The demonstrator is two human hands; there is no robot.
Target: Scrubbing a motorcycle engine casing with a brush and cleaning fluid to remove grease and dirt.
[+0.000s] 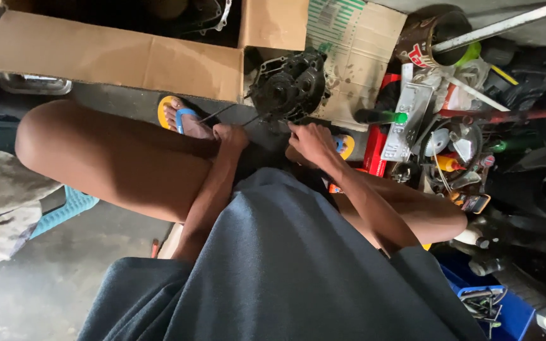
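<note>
left hand (230,136) grips thin rod (217,113) | right hand (309,140) touches dark engine casing (289,85)

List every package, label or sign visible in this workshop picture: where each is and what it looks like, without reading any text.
Cardboard box: top left, open, brown flaps.
Flattened carton: top centre, beige, green printed stripes.
Tin can: top right, round, brown-and-red label.
Metal plate: right of centre, rectangular, silvery, embossed.
</note>
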